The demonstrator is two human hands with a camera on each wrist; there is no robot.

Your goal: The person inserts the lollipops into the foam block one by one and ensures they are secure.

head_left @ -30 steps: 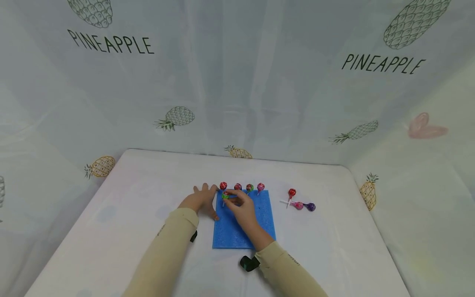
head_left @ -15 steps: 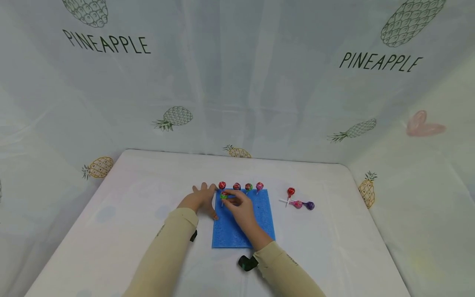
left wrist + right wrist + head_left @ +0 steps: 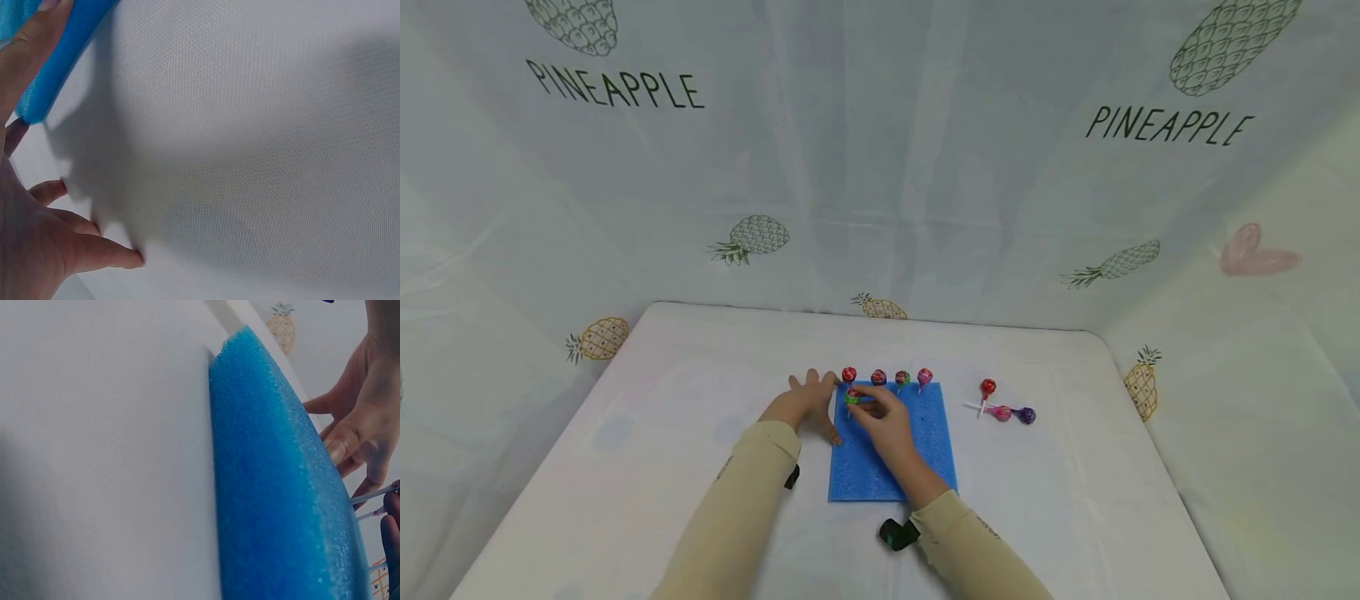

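Note:
A blue foam board [image 3: 872, 471] lies on the table. My right hand [image 3: 886, 423] pinches a lollipop [image 3: 852, 397] with a green and red wrapper over the board's left back part, thumb and forefinger at its candy head. In the right wrist view, white sticks [image 3: 372, 495] meet the foam's top. Along the back edge several lollipops stand in a row, from a red lollipop [image 3: 848, 374] on the left to a pink lollipop [image 3: 925, 376] on the right. My left hand [image 3: 805, 402] rests at the board's left side, fingers spread on the table, thumb [image 3: 28, 44] pressing on the foam.
Right of the board lie a red lollipop [image 3: 988, 387], a pink lollipop [image 3: 1002, 413] and a purple lollipop [image 3: 1027, 415], close together with sticks crossing. The white tabletop [image 3: 1075, 500] ends at a patterned cloth [image 3: 880, 208] hanging behind.
The head view has shifted slightly. My right hand keeps its pinch on the green and red lollipop, almost in place; the left hand has stayed where it was.

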